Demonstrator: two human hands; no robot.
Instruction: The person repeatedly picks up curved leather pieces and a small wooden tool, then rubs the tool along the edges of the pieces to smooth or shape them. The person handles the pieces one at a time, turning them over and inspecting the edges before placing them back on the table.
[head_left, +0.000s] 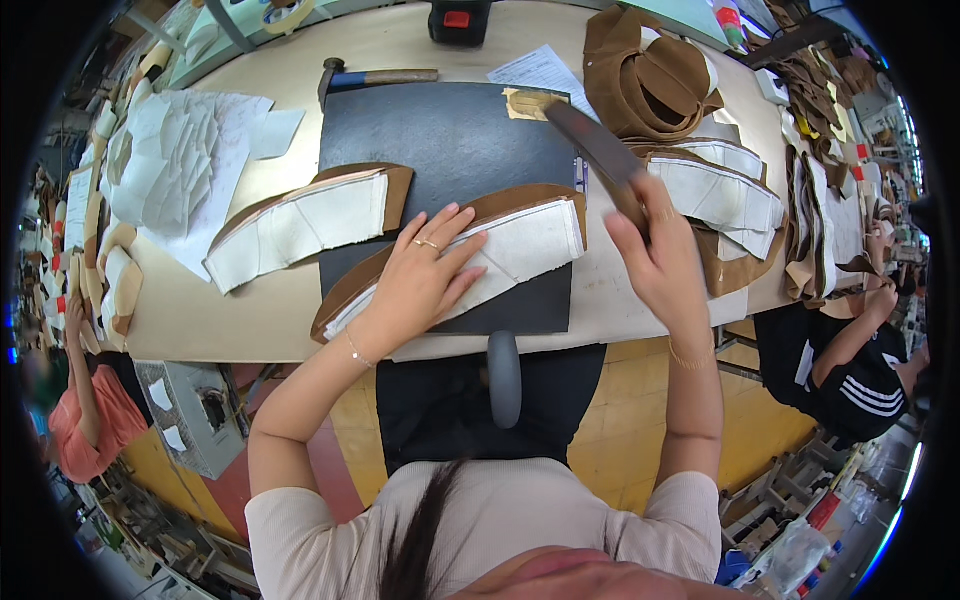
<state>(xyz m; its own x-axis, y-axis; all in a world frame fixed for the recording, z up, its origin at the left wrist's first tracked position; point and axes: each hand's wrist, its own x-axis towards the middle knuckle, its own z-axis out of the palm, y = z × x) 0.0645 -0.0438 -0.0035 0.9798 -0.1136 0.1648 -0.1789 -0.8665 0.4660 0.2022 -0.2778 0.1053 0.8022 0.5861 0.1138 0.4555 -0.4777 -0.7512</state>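
Note:
My left hand lies flat, fingers spread, on a curved brown piece faced with white lining, holding it down on the black board. In my right hand is a long flat dark tool with a brown handle, raised over the right side of the board and smeared by motion; its exact kind cannot be made out. A second lined brown piece rests partly on the board's left side. More such lined pieces are stacked right of my right hand.
A hammer lies behind the board. Brown material is heaped at the back right, near a printed sheet. White pieces are piled at left. People sit at both sides, one in orange, one in black.

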